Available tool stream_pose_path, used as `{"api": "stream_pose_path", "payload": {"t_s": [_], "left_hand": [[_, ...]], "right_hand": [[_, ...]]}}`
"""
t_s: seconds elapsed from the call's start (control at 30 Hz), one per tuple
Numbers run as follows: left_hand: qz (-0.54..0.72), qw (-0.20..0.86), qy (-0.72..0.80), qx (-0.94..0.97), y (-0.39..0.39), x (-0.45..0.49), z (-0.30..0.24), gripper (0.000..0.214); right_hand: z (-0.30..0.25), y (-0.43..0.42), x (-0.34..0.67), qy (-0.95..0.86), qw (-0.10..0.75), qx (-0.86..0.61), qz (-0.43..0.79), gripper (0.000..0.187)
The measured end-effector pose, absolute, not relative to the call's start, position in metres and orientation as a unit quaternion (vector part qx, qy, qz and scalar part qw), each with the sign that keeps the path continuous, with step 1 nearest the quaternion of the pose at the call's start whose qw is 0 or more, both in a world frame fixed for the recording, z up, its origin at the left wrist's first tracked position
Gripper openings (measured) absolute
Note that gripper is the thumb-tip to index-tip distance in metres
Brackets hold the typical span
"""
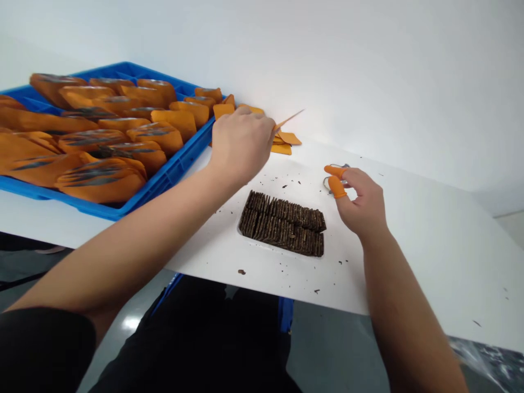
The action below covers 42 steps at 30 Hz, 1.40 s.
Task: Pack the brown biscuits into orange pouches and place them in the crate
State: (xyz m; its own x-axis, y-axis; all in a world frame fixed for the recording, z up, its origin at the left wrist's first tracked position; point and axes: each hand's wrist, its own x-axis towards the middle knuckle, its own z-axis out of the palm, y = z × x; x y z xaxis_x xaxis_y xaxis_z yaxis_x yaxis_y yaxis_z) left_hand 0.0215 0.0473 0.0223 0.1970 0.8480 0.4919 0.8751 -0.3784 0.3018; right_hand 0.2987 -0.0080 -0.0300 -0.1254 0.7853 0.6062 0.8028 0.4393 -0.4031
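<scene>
Above the table's middle, my left hand (244,143) is closed on an orange envelope (287,119), seen almost edge-on. The fingertips are hidden behind the back of that hand. My right hand (360,197) is over the table to the right. Orange covers sit on its thumb and a finger, which are apart with nothing visible pinched between them. A thin metal item with loops (326,184) shows just behind those fingertips; whether they touch it is unclear. Between my hands, a shallow clear tray (282,251) holds two rows of dark brown thin pieces (282,224) standing on edge.
A blue crate (141,203) on the left holds many orange envelopes (102,180) stuffed with dark contents. Loose flat orange envelopes (286,143) lie by the wall. Dark crumbs (242,272) are scattered over the white table (429,245).
</scene>
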Motion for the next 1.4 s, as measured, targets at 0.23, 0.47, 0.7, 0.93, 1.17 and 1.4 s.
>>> {"api": "stream_pose_path", "payload": {"t_s": [0.23,0.47,0.7,0.93,1.17,1.4], "left_hand": [[-0.445,0.013,-0.280,-0.851,-0.006,0.022,-0.001,0.025],[-0.462,-0.052,-0.220,-0.858,-0.004,0.019,-0.024,0.020],[-0.497,-0.110,-0.268,-0.818,-0.025,0.019,-0.018,0.063],[-0.514,-0.219,-0.236,-0.795,-0.022,0.021,-0.029,0.070],[-0.514,-0.259,-0.270,-0.772,-0.023,0.022,-0.013,0.021],[-0.466,-0.266,-0.304,-0.787,-0.019,0.020,-0.016,0.018]], "right_hand": [[-0.031,-0.024,0.273,-0.778,0.505,-0.354,0.124,0.070],[-0.021,-0.040,0.254,-0.758,0.542,-0.317,0.177,0.030],[-0.022,-0.042,0.249,-0.752,0.538,-0.338,0.173,0.013],[-0.021,-0.044,0.242,-0.766,0.541,-0.305,0.168,0.003],[-0.023,-0.044,0.246,-0.719,0.575,-0.296,0.255,0.008],[-0.018,-0.043,0.249,-0.725,0.531,-0.312,0.308,0.036]]}}
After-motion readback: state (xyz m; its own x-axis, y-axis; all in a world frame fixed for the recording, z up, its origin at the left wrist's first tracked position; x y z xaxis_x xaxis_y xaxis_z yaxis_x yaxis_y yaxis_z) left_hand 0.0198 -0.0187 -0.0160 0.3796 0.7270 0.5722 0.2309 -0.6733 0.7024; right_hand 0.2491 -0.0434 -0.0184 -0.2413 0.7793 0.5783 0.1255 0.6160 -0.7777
